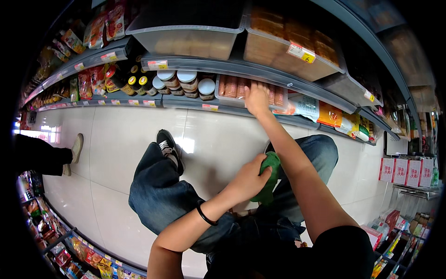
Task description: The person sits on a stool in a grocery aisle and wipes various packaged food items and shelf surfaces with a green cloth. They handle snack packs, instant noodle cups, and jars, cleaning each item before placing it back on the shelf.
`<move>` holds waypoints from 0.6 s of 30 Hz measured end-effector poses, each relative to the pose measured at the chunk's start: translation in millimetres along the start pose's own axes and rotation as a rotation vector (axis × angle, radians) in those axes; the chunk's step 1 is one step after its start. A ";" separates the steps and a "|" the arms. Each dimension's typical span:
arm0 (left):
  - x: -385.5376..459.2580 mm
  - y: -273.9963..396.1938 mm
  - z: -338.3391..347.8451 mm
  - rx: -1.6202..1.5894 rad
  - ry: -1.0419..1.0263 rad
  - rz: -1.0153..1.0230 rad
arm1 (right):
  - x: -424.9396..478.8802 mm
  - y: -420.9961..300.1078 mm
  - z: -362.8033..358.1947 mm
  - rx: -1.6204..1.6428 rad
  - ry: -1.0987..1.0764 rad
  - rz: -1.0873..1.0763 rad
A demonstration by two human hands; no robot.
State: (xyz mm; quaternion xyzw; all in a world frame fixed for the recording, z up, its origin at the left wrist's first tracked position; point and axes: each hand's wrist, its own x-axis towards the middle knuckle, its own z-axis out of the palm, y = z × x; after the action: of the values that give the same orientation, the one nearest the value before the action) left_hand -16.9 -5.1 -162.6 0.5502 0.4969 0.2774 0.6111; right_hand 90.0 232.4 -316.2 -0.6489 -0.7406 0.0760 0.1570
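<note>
My left hand is closed around a crumpled green cloth above my lap, and one end of the cloth hangs below the fingers. My right hand reaches over the front wall of a clear plastic tray on the bottom shelf. Its fingers lie on a row of wrapped reddish sausages standing side by side in that tray. The fingertips are partly hidden, so whether they grip a sausage is unclear.
Left of the tray stand white-lidded jars and yellow-capped bottles. Bagged goods lie to its right. Above hangs a shelf edge carrying plastic bins. At the left another person's leg stands on the tiled floor.
</note>
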 end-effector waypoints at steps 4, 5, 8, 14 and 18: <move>5.4 5.5 7.1 0.025 -0.039 -0.002 | -14.8 57.6 7.3 0.033 -0.055 -0.090; 7.2 6.2 8.4 0.030 -0.051 -0.005 | -17.7 64.7 5.8 0.095 -0.083 -0.101; 11.3 4.9 13.7 0.050 -0.079 -0.024 | -24.2 68.3 -7.2 0.208 -0.171 -0.133; 22.0 -15.4 29.8 0.089 -0.092 -0.010 | -25.2 57.7 -12.6 0.138 -0.249 -0.135; 24.1 -14.1 31.6 0.113 -0.118 -0.039 | -25.5 67.0 -21.4 0.202 -0.306 -0.163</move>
State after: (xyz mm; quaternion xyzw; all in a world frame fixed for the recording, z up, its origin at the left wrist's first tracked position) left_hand 17.6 0.3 -186.4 0.5893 0.4855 0.2041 0.6127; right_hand 162.7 215.1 -320.7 -0.5484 -0.7947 0.2347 0.1123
